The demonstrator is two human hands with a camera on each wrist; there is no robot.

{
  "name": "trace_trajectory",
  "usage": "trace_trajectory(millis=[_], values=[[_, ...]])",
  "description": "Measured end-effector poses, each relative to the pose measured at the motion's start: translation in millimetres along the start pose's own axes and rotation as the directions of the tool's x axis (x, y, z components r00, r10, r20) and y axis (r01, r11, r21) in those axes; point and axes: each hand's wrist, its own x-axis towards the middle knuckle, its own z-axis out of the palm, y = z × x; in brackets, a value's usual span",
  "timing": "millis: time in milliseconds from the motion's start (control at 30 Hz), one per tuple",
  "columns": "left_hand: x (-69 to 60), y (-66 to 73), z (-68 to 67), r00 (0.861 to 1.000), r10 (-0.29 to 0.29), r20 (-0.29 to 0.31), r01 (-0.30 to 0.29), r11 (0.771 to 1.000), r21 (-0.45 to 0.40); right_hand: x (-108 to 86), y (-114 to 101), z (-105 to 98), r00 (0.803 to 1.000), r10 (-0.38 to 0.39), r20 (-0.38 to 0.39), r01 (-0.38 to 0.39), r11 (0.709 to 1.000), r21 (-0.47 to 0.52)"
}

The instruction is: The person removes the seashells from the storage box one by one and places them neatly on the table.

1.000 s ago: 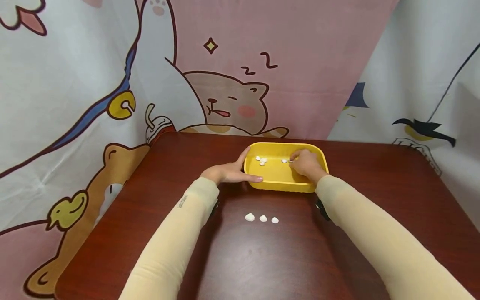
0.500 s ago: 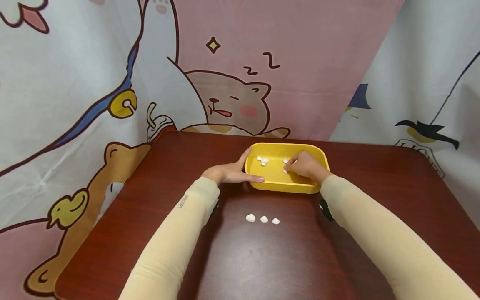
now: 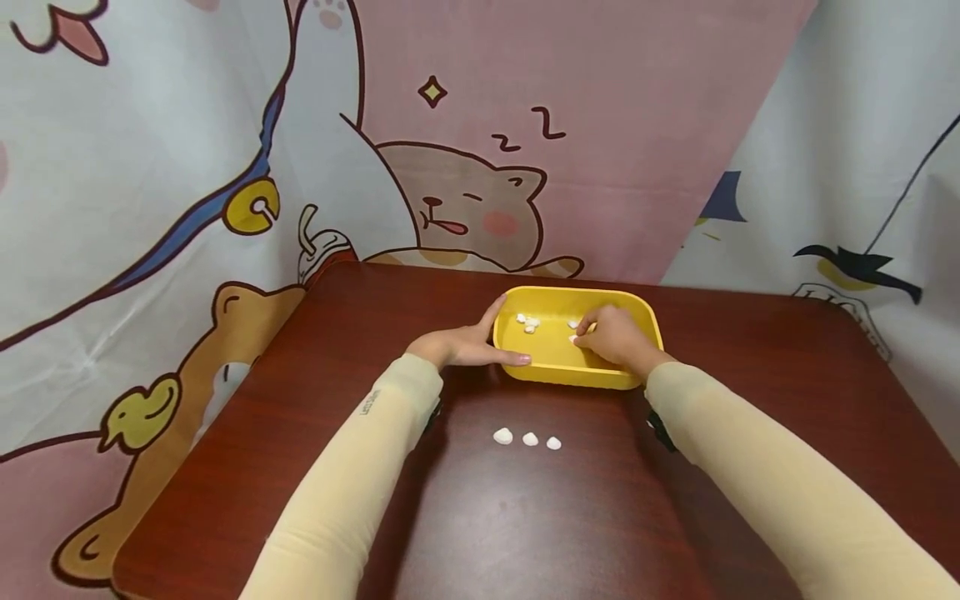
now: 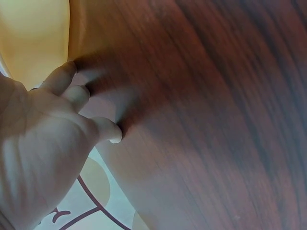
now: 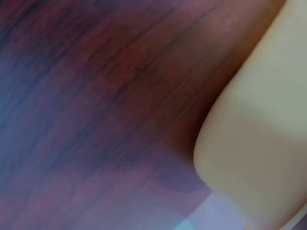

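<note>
Reddish-brown table (image 3: 465, 533) | yellow rounded tray (image 3: 551, 348) | right grip (image 3: 617, 335) pinches small white piece (image 3: 573, 339) | left grip (image 3: 468, 344) spread

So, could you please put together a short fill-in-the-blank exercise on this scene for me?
1. The tray is ____ in colour.
2. On the table, a row of ____ white pieces lies nearer the person than the tray.
3. The person's ____ hand is inside the tray, its fingertips at a small white piece.
4. Printed lettering shows on the person's ____ sleeve.

Missing words: yellow; three; right; left.
</note>
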Motion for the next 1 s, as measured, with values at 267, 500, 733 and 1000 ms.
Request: trace_trajectory(millis=[267,500,733,1000], values=[[1.3,0.6,1.6,1.0,0.001,0.001,-0.001,1.0,-0.011,-1.0,-4,5,0.976,-0.215,0.026,0.215,0.953,-0.212],[1.2,0.9,1.9,1.0,0.0,-0.004,0.0,1.0,-0.001,-2.0,-6,3,0.969,-0.236,0.073,0.246,0.951,-0.187],[-0.2,0.7,1.3,1.0,-0.02,-0.013,0.02,1.0,0.009,0.6,-7,3,0.933,-0.345,0.1,0.359,0.906,-0.224],[-0.4,1.1,1.2,1.0,-0.02,-0.019,0.021,1.0,0.014,6.3,-12,2,0.904,-0.379,0.197,0.427,0.82,-0.381]])
